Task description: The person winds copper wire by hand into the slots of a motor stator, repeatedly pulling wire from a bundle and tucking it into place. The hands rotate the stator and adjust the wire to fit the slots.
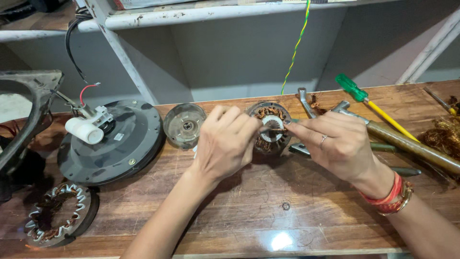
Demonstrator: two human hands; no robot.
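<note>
Repair workshop: we note a scarred wooden workbench, a copper-wound stator, a green-handled screwdriver, a hammer, an opened fan motor housing.

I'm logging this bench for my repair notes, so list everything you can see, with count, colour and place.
wound stator: one, copper coils on a grey core, centre of bench, between both hands
round end cover: one, grey, just left of the wound stator
motor housing: one, dark grey disc carrying a white capacitor, left
second stator: one, copper and grey, front left corner
screwdriver: one, green handle with yellow shaft, back right
metal tools: several, grey and brown, right of centre
copper wire scrap: one tangle, far right
twisted wire: one, yellow and green, hanging at back
workbench: one, brown wood
left hand: grip closed at the stator
right hand: pinching at the stator; ring, red bangles
</note>
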